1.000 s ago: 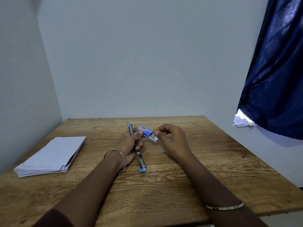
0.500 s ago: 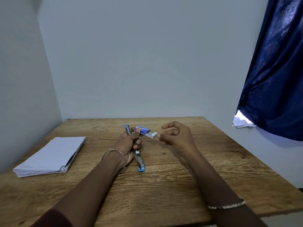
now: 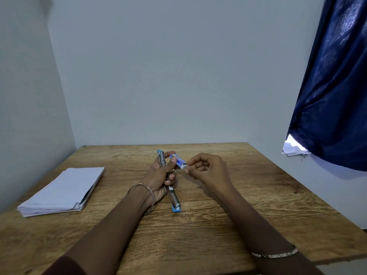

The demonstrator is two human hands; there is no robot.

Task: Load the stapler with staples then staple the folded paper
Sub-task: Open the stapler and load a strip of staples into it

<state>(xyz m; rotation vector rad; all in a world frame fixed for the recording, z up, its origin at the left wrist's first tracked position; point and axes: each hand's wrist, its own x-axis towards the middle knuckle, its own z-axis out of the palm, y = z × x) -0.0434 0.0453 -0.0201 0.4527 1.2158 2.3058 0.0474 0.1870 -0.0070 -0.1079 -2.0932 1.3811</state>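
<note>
A blue and metal stapler [image 3: 174,196] is swung fully open into one long strip, and my left hand [image 3: 157,180] grips it at the hinge, just above the wooden table [image 3: 200,227]. The thumb and forefinger of that hand also pinch a small blue and white staple box [image 3: 179,160]. My right hand [image 3: 209,171] sits just right of the box, with thumb and forefinger pinched on its white open end. I cannot make out loose staples. A stack of folded white paper [image 3: 65,190] lies at the table's left.
A dark blue curtain [image 3: 333,92] hangs at the right beyond the table edge, with some white papers [image 3: 294,150] under its lower corner. Walls close in behind and to the left of the table.
My right hand left the staple box, hovered open a little to the right, then came back to pinch the box's open end. My left hand has stayed put with the stapler and box.
</note>
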